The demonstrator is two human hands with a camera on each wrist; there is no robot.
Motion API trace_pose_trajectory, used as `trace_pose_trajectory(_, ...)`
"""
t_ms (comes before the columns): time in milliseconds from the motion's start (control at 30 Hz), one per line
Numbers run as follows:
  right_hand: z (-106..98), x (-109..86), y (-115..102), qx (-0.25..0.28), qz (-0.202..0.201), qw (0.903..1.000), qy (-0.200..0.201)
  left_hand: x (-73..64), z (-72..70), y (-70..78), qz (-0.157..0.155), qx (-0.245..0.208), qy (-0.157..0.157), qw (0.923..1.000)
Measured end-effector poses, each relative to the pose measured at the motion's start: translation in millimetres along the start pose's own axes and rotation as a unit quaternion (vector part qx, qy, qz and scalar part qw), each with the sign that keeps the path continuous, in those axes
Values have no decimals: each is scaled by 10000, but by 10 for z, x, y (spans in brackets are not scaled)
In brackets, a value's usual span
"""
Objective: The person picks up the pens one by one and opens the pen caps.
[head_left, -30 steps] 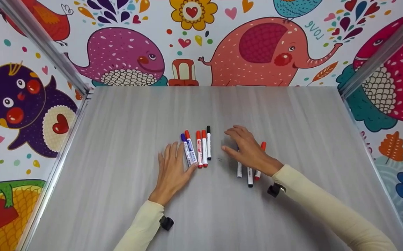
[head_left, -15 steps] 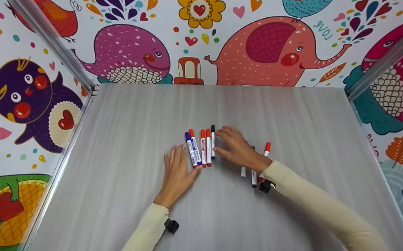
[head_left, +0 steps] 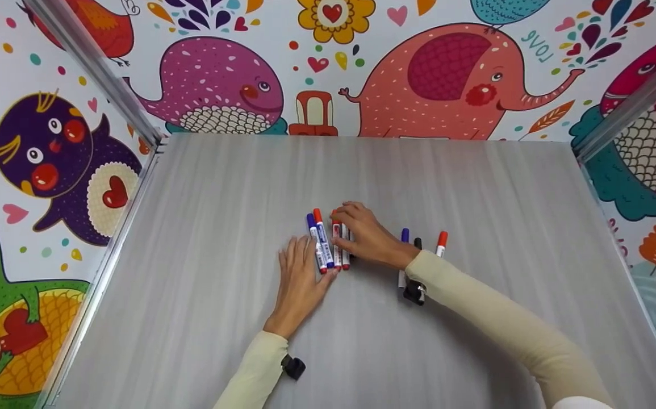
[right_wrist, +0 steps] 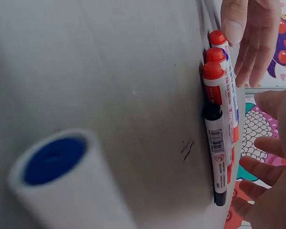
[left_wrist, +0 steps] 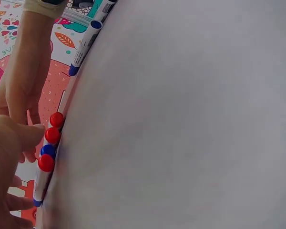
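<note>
A: What is lying nearest, toward 6 o'clock?
B: Pale sleeves are covering both forearms; the left hand is pointing toward 1 o'clock, its fingers straight.
A: And between 3 and 4 o'clock from the right hand?
B: A blue-capped marker, a black-capped marker and a red-capped marker are lying partly hidden by the right arm.
A: Where are the others lying?
B: At the left hand's 1 o'clock: a blue-capped, red-ended marker, a red-capped, blue-ended marker and two red markers. In the right wrist view a black marker is lying alongside.
A: The right hand?
B: It is arching over the red and black ones, fingers spread; whether either hand is touching them, I cannot tell.
A: Farthest, toward 12 o'clock?
B: Beyond the grey table, a cartoon wall is standing.
</note>
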State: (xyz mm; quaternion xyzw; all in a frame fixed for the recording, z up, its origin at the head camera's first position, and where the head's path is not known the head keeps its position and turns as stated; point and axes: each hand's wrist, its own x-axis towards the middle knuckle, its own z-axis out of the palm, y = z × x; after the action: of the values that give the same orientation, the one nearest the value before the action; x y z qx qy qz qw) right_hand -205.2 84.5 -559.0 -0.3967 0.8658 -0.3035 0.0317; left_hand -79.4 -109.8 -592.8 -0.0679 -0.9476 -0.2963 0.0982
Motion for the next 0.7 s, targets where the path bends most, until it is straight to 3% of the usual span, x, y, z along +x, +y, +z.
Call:
trace_pose_trajectory(333,28,215,6,-91,40,9988,-481,24,56,23,-111,-125,40,9999)
trace_pose_trajectory(700,132,419,49,-130,-20,9983,-568,-73,62,23,-280,-348,186,9988)
